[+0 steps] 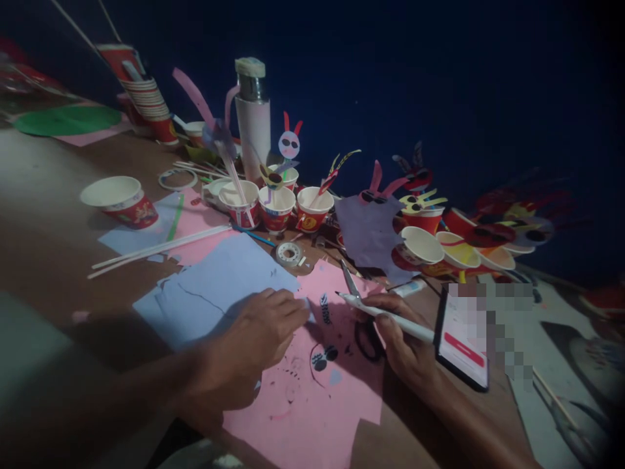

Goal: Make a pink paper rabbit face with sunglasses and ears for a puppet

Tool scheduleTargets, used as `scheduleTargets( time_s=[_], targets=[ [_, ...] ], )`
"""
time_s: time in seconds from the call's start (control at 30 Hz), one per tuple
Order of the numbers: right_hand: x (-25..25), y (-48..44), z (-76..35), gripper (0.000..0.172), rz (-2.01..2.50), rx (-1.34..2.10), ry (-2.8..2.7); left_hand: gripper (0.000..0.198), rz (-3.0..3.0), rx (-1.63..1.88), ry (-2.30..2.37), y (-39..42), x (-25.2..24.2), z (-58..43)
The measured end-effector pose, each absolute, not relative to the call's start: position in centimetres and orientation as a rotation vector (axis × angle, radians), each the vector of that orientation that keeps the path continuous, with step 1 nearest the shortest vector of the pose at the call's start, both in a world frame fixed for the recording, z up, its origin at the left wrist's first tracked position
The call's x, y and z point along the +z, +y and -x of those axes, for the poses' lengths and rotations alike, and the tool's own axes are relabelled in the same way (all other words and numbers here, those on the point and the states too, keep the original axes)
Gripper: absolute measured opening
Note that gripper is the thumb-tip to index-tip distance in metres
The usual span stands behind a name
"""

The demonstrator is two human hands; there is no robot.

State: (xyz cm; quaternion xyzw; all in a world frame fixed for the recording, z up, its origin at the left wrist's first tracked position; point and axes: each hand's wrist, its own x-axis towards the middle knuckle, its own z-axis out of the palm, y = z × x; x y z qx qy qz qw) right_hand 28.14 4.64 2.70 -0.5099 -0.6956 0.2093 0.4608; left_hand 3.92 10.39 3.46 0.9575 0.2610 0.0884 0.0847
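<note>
My left hand [266,329] is closed, its fingers pinched together over a pink paper sheet [312,410], with a bit of blue paper [310,311] showing at the fingertips. Under and behind that wrist lie blue paper sheets [229,273]. In my right hand [395,326] is a white marker pen [400,320], its dark tip pointing left. Scissors [350,280] show beside the pen, with a black handle loop below; whether the hand also grips them I cannot tell. Black-and-white cutouts [323,357] and paper scraps rest on the pink sheet.
Red paper cups [276,208] with paper figures on sticks stand along the back. Behind them is a flask [252,124]. A tape roll [288,254] lies in the middle, white sticks [161,247] at left. A lit phone [463,339] sits right of my right hand.
</note>
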Motion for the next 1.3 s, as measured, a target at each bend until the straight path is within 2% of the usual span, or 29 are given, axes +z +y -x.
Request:
scheduleTargets(
  time_s=[0.23,0.67,0.9,1.07,1.3],
  targets=[
    [2.5,5.1,-27.9,0.017,1.253,0.376,-1.810,0.028,-2.912,0.383,0.627,10.0,1.2,-4.4],
    [1.9,4.9,-25.3,0.007,1.439,0.606,-1.624,0.023,-2.874,0.274,0.637,10.1,1.7,-4.6],
    [0.9,5.2,-25.6,0.017,1.465,0.615,-1.610,0.030,-2.856,0.351,0.634,10.5,1.3,-4.2],
    [0.6,5.0,-26.0,0.028,1.366,0.588,-1.735,0.026,-2.902,0.295,0.625,10.5,1.7,-4.4],
    [1.3,4.2,-25.8,0.038,1.296,0.749,-1.837,0.021,-2.862,0.306,0.674,10.6,1.4,-4.4]
  ],
)
